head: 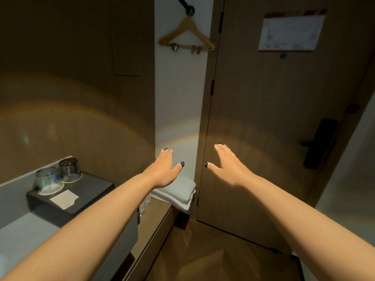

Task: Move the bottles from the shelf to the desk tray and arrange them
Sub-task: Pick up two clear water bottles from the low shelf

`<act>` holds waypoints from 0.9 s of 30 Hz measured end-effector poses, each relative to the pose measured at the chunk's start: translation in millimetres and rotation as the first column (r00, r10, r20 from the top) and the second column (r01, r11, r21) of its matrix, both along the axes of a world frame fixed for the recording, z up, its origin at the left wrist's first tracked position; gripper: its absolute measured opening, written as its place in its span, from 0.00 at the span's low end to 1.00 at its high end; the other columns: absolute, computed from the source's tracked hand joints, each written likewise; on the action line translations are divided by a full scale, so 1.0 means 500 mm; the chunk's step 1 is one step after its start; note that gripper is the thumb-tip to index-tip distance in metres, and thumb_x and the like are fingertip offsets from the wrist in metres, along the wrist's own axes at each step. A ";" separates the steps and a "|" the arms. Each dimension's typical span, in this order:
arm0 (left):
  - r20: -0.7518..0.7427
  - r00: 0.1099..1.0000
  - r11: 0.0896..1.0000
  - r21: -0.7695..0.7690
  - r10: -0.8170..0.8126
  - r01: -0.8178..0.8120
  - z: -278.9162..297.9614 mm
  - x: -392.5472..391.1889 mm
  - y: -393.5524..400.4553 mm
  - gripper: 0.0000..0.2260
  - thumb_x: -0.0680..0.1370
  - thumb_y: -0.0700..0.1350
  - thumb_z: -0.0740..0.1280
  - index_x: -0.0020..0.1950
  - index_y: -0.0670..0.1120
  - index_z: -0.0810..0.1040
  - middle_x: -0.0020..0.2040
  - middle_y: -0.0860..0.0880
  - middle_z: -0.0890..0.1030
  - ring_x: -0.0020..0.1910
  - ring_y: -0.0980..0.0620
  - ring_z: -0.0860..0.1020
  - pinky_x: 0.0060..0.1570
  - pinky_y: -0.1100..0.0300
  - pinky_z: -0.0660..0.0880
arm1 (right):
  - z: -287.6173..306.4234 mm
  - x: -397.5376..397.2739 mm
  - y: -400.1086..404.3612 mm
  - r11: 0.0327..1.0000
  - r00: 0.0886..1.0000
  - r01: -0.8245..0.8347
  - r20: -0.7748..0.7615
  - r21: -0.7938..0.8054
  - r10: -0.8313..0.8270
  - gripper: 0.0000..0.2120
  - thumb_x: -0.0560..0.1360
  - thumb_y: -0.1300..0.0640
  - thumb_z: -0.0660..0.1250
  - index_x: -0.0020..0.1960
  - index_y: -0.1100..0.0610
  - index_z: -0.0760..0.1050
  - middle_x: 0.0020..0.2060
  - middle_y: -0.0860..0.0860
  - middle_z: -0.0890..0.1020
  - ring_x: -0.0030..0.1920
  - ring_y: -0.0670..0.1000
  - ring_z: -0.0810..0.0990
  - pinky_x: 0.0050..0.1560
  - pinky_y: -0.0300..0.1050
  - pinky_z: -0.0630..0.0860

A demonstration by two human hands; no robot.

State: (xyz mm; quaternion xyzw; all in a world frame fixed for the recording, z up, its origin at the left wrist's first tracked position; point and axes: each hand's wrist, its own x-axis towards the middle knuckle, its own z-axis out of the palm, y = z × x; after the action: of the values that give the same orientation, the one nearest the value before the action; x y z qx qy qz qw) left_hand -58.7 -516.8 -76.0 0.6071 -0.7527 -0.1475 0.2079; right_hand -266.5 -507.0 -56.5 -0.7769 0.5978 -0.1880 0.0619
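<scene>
Partly hidden behind the left forearm, the bottles (pixel 145 203) are seen standing on the low shelf (pixel 156 218), beside folded towels (pixel 178 194); they are judged clear plastic, light, smooth and best gripped around the body. Both the left hand (pixel 162 169) and right hand (pixel 227 165) are held out flat with fingers spread, nothing grasped, while the dark tray (pixel 89 189) with 2 upturned glasses (pixel 56 175) is seen on the desk.

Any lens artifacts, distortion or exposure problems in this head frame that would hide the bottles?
Head view: dim, warm light; a rainbow-tinted flare arc crosses the door just above both hands; wide-angle bending bows the door edges; the bottles sit in shadow, mostly hidden behind the left hand and its forearm; the right hand is evenly lit; the tray and glasses look soft.
</scene>
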 end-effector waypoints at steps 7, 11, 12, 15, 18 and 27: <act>0.059 0.992 0.984 -0.144 0.111 -0.102 -0.026 -0.092 -0.185 0.28 0.81 0.53 0.55 0.77 0.44 0.48 0.78 0.46 0.48 0.77 0.49 0.43 0.74 0.49 0.51 | -0.014 -0.090 -0.219 0.990 0.990 -0.136 -0.033 0.024 0.136 0.32 0.79 0.46 0.58 0.76 0.58 0.49 0.77 0.51 0.51 0.77 0.50 0.44 0.73 0.48 0.54; 0.032 0.990 0.981 -0.139 0.139 -0.133 -0.056 -0.118 -0.264 0.29 0.81 0.54 0.55 0.77 0.46 0.47 0.79 0.48 0.47 0.77 0.51 0.42 0.74 0.51 0.50 | -0.044 -0.100 -0.327 0.977 0.980 -0.197 0.000 0.075 0.198 0.33 0.80 0.47 0.58 0.77 0.57 0.47 0.77 0.51 0.50 0.77 0.50 0.43 0.74 0.47 0.51; 0.030 0.989 0.981 -0.132 0.144 -0.139 -0.066 -0.115 -0.286 0.29 0.81 0.54 0.55 0.77 0.46 0.46 0.79 0.48 0.46 0.77 0.51 0.41 0.74 0.51 0.50 | -0.055 -0.098 -0.354 0.974 0.977 -0.210 -0.005 0.085 0.212 0.34 0.79 0.46 0.58 0.77 0.57 0.46 0.78 0.51 0.49 0.77 0.50 0.43 0.74 0.48 0.51; 0.037 0.987 0.985 -0.081 0.158 -0.154 -0.102 -0.096 -0.351 0.31 0.81 0.56 0.54 0.77 0.45 0.43 0.78 0.48 0.43 0.77 0.52 0.39 0.75 0.52 0.49 | -0.094 -0.086 -0.432 0.961 0.958 -0.264 -0.092 0.077 0.270 0.35 0.79 0.46 0.58 0.77 0.56 0.44 0.78 0.51 0.47 0.77 0.50 0.42 0.74 0.49 0.51; 0.052 0.983 0.985 -0.014 0.175 -0.175 -0.145 -0.058 -0.422 0.33 0.80 0.57 0.54 0.77 0.46 0.41 0.78 0.47 0.41 0.76 0.52 0.38 0.75 0.51 0.48 | -0.133 -0.059 -0.511 0.937 0.909 -0.346 -0.227 0.055 0.349 0.37 0.79 0.46 0.59 0.77 0.55 0.42 0.78 0.52 0.46 0.77 0.52 0.41 0.75 0.49 0.48; -0.022 0.964 0.962 0.077 0.263 -0.261 -0.257 0.087 -0.700 0.32 0.81 0.55 0.55 0.77 0.46 0.41 0.78 0.48 0.40 0.76 0.52 0.37 0.74 0.54 0.46 | -0.228 0.079 -0.807 0.900 0.875 -0.404 -0.217 0.167 0.433 0.40 0.79 0.45 0.59 0.76 0.52 0.34 0.77 0.51 0.43 0.77 0.53 0.38 0.76 0.53 0.46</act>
State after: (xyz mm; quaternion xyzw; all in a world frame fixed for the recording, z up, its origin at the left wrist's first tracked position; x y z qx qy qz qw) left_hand -15.2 -866.6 -204.5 0.7061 -0.6564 -0.1558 0.2152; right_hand -226.9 -910.5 -170.3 -0.9002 0.4282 -0.0361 0.0708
